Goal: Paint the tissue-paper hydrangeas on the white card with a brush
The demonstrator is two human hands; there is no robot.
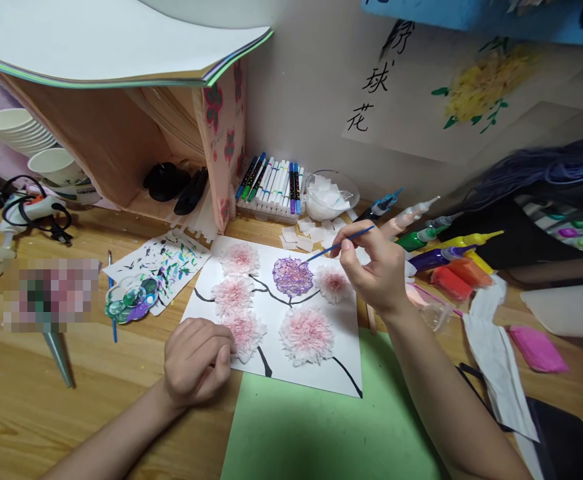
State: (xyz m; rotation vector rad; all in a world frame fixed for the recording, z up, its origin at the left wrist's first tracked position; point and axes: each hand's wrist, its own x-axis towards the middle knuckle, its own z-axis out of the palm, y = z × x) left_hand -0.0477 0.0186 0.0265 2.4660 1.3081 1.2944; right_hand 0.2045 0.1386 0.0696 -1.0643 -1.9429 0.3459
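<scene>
My right hand (371, 267) pinches a thin blue brush (339, 244), its tip touching the purple flower (293, 276) near the top of a white sheet (281, 368). My left hand (199, 360) is curled with its fingers closed and rests at the sheet's lower left edge, beside a pink-and-white ruffled flower (244, 333); nothing shows in it. Other ruffled pink flowers, such as the large one (306, 335), and black painted stems are on the sheet. A green mat (311, 433) lies partly beneath it.
Left of the sheet are a paint-smeared palette (131, 300) and a blotched paper (171, 267). Behind it stand a tray of markers (271, 187) and a bowl of white paper pieces (329, 197). Paint bottles (436, 257) and a pink packet (539, 348) lie to the right.
</scene>
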